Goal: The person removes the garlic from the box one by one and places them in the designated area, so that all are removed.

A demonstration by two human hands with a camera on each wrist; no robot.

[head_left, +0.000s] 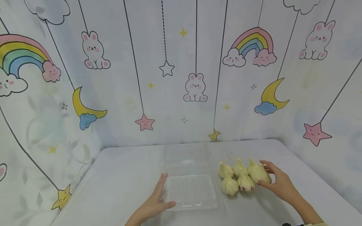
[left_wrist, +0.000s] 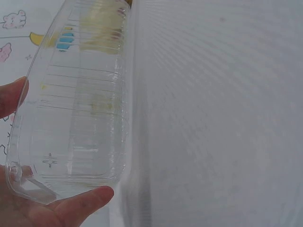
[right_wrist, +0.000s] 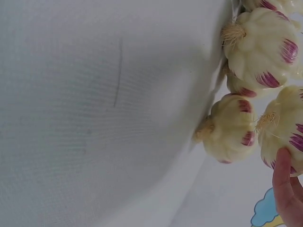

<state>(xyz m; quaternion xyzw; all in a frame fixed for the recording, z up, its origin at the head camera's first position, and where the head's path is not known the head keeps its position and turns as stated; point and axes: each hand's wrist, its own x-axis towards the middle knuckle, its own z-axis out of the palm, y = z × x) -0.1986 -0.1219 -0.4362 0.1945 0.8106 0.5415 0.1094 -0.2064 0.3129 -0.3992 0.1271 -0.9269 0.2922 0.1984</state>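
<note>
A clear plastic clamshell box (head_left: 192,204) lies with its lid folded back on the white table. Along its left side rests my left hand (head_left: 154,201), fingers extended and thumb spread at the near corner; the left wrist view shows the box's transparent wall (left_wrist: 71,123) between thumb and fingers. At the right, my right hand (head_left: 280,182) grips a garlic bulb (head_left: 258,172), thumb on the near side and fingers on the far side. In the right wrist view, a finger or thumb presses this purple-streaked bulb (right_wrist: 281,135). Other garlic bulbs (head_left: 229,185) sit in a cluster beside it.
White cloth covers the table (head_left: 118,179). A fabric backdrop (head_left: 175,106) printed with rabbits, stars and rainbows rises behind it and along both sides. The garlic cluster stands close to the box's right edge.
</note>
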